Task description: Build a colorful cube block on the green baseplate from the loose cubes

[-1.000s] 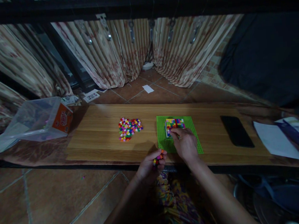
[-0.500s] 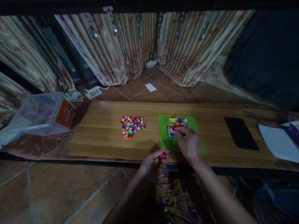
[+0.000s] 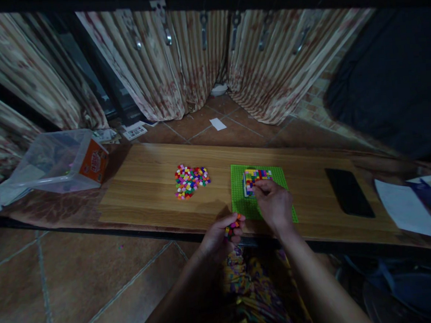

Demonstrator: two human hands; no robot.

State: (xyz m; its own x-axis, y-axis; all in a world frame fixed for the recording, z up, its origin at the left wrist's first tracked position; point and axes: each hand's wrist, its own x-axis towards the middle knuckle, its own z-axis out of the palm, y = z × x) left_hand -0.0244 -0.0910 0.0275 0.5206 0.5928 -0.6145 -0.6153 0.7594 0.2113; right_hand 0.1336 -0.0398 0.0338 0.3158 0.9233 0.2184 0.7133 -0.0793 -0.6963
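Observation:
My left hand (image 3: 223, 233) is curled around several small toy bricks (image 3: 234, 224) in orange, pink, red, yellow and green, just off the table's front edge. The fingers of my right hand (image 3: 274, 204) are pinched together at the near side of a multicoloured brick build (image 3: 257, 174). Whatever lies between those fingertips is too small and covered to make out. The build stands on a green studded baseplate (image 3: 240, 206), and my right hand hides part of both. Left of the baseplate, a loose pile of coloured toy bricks (image 3: 191, 180) lies on the wooden table (image 3: 147, 185).
A clear plastic box (image 3: 55, 161) with an orange label stands beyond the table's left end. On the right lie a black flat phone-like slab (image 3: 349, 192) and white paper sheets (image 3: 408, 208). Curtains (image 3: 195, 65) hang behind, with metal hooks (image 3: 203, 30) above.
The view has shifted slightly. My right hand stays pinched at the build with only a slight shift of its fingers, and my left hand keeps its bricks.

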